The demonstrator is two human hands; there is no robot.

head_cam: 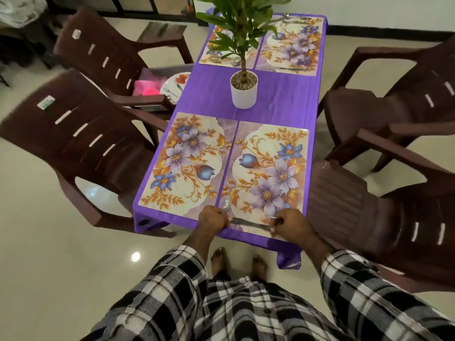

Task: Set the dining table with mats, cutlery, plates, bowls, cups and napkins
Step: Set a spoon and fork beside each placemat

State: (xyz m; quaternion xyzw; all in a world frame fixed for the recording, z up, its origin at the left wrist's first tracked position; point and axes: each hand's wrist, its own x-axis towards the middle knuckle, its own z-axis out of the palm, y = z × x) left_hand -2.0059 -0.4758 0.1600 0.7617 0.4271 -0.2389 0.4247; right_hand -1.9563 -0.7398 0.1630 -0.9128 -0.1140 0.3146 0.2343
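At the table's near edge, the left hand (213, 219) is closed around a spoon (226, 206) while the right hand (290, 223) grips a knife (248, 223) lying across the near-right floral mat (267, 168), its handle hidden under the fingers.

— What was the person wearing?

— A checked shirt (246, 313) in black, white and grey, a large plaid with a coarse woven look. It was buttoned down the front; one dark button showed near the middle of the chest.

— And the sleeves?

— Long, in the same plaid. The left sleeve (179, 269) and the right sleeve (349, 274) both ended well short of the wrist, leaving the forearms bare.

— Anything on the hands?

— The left hand (213, 219) and the right hand (291, 222) were bare; I could make out no ring, watch or band.

— Shoes?

— None. Both feet (219, 262) were bare on the floor, toes visible below the shirt hem.
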